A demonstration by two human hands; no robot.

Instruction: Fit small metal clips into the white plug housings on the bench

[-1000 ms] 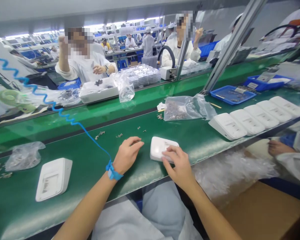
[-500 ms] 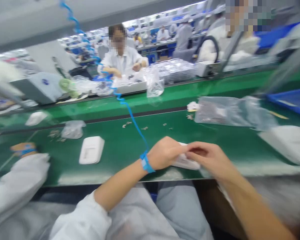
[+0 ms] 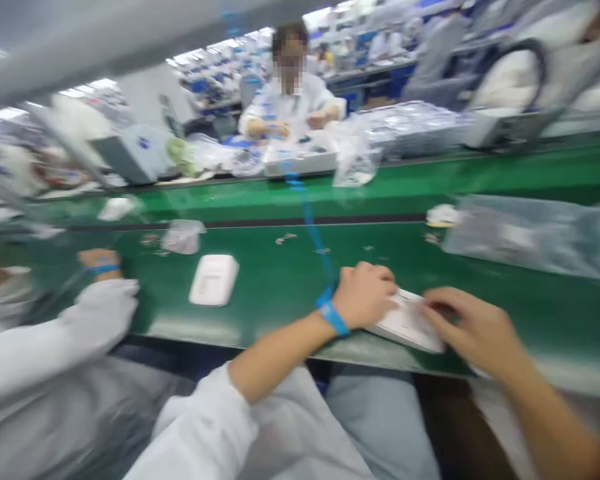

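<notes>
"What carries everything here?"
"A green tabletop (image 3: 275,307), shiny near its front edge, with a dark strip (image 3: 395,219) along the far side."
"And on it?"
"A white case (image 3: 407,321) close to the front edge, right of the middle. A second white case (image 3: 214,280) lies well to the left, a small bag (image 3: 184,237) just beyond it."
"Farther back?"
"Scattered blurred bits (image 3: 286,238); at right, a large clear bag (image 3: 520,230) beside a white wad (image 3: 443,215)."
</notes>
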